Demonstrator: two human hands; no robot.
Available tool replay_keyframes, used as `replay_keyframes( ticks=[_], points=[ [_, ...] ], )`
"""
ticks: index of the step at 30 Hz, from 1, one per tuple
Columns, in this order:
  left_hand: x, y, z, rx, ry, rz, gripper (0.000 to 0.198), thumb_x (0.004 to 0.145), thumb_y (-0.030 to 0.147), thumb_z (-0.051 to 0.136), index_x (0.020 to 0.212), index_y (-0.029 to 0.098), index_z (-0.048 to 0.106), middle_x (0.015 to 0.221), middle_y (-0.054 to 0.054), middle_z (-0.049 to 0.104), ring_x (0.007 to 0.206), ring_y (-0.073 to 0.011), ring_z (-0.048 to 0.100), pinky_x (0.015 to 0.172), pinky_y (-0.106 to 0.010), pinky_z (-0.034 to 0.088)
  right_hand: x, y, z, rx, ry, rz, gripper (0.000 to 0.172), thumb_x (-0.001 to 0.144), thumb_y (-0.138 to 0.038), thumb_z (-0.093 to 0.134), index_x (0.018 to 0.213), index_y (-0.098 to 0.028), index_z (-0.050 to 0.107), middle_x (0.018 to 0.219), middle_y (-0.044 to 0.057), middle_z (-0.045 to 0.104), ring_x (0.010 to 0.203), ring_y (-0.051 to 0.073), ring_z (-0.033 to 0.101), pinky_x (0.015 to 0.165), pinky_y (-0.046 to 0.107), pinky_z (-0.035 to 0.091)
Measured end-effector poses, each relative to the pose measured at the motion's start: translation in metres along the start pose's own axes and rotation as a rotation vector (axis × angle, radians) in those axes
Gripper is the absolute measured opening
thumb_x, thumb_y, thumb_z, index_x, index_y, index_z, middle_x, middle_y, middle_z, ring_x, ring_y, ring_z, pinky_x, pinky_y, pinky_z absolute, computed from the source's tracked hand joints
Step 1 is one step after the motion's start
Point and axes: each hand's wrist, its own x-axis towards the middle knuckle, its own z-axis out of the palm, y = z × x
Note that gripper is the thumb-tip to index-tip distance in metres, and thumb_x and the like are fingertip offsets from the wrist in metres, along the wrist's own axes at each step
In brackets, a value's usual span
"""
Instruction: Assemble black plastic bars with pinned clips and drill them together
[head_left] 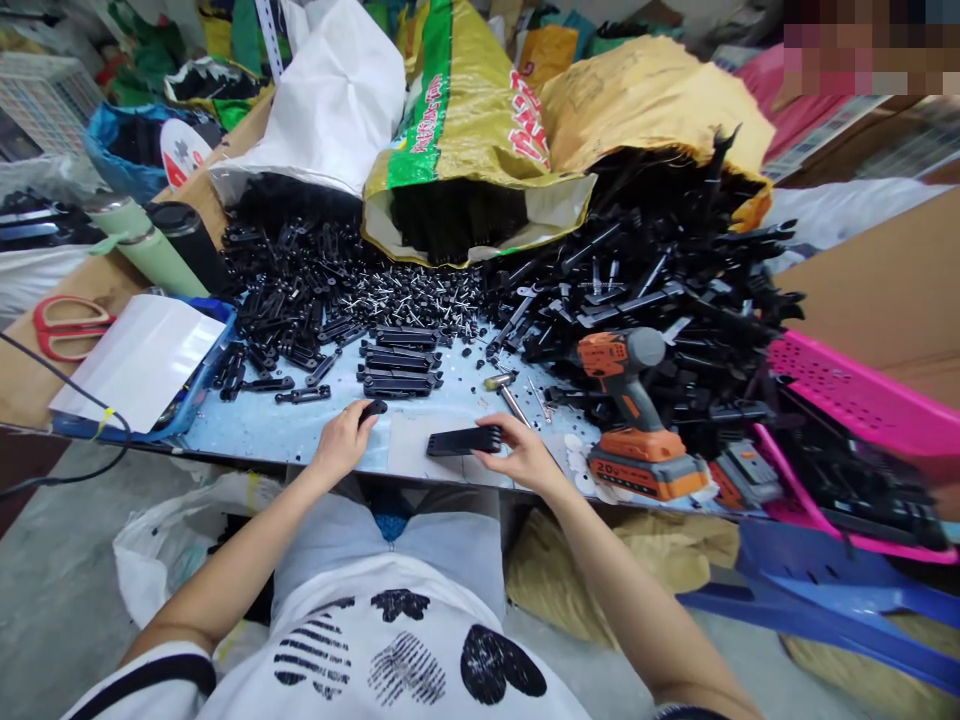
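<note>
Hands meet at the tabletop's near edge, the right hand pinching the right end of a flat black strip whose long axis runs left-right toward the left hand, itself closed on a small black piece.

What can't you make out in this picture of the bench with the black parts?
All in the head view:
The small black piece is mostly covered by the left hand's fingers; shape unclear.
The flat black part: right end hidden under the right hand.
The yellow-green sack: contents lost in shadow.
The pink crate: cut off by the right edge.
Top right corner: pixelated.
</note>
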Motion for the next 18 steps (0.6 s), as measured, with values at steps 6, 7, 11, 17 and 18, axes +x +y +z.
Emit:
replay_keyframes(
  ticks=[6, 7, 11, 17, 18],
  points=[
    [0.001, 0.024, 0.013, -0.329, -0.055, -0.096, 0.038, 0.093, 0.033, 0.039, 0.124, 0.018, 0.054, 0.101, -0.008, 0.067, 0.068, -0.0129, 0.062, 0.071, -0.028, 0.051, 0.001, 0.005, 0.018, -0.386, -0.135, -0.009, 0.046, 0.079, -0.039, 0.062, 0.122, -0.024, 0.057, 0.111, 0.012, 0.062, 0.108, 0.028, 0.054, 0.095, 0.046, 0.040],
    [0.001, 0.029, 0.017, -0.361, -0.058, -0.090, 0.038, 0.092, 0.033, 0.041, 0.124, 0.018, 0.055, 0.101, -0.008, 0.067, 0.067, -0.0125, 0.062, 0.070, -0.027, 0.051, 0.008, 0.000, 0.031, -0.331, -0.108, -0.009, 0.047, 0.082, -0.042, 0.059, 0.126, -0.025, 0.054, 0.113, 0.012, 0.061, 0.109, 0.028, 0.054, 0.095, 0.045, 0.040],
    [0.001, 0.049, 0.027, -0.396, 0.027, -0.002, 0.036, 0.091, 0.033, 0.045, 0.122, 0.020, 0.058, 0.101, -0.007, 0.066, 0.083, -0.0145, 0.063, 0.080, -0.029, 0.050, 0.035, -0.022, 0.072, 0.235, -0.060, 0.111, 0.055, 0.092, -0.048, 0.037, 0.142, -0.026, 0.033, 0.105, 0.008, 0.062, 0.079, 0.017, 0.061, 0.075, 0.034, 0.051],
    [0.001, 0.064, 0.019, -0.254, 0.081, 0.023, 0.036, 0.090, 0.028, 0.046, 0.123, 0.018, 0.058, 0.094, -0.009, 0.063, 0.091, -0.0196, 0.060, 0.085, -0.033, 0.048, 0.045, -0.027, 0.068, 0.521, -0.118, 0.128, 0.062, 0.088, -0.050, 0.047, 0.143, -0.027, 0.032, 0.090, 0.003, 0.060, 0.056, 0.009, 0.051, 0.056, 0.025, 0.050],
    [0.001, 0.064, 0.019, -0.221, 0.069, 0.029, 0.036, 0.091, 0.028, 0.045, 0.124, 0.018, 0.057, 0.092, -0.008, 0.062, 0.089, -0.0194, 0.059, 0.083, -0.033, 0.048, 0.045, -0.025, 0.064, 0.461, -0.110, 0.083, 0.059, 0.087, -0.049, 0.049, 0.141, -0.028, 0.037, 0.095, 0.004, 0.060, 0.056, 0.008, 0.050, 0.057, 0.025, 0.050]
  ],
)
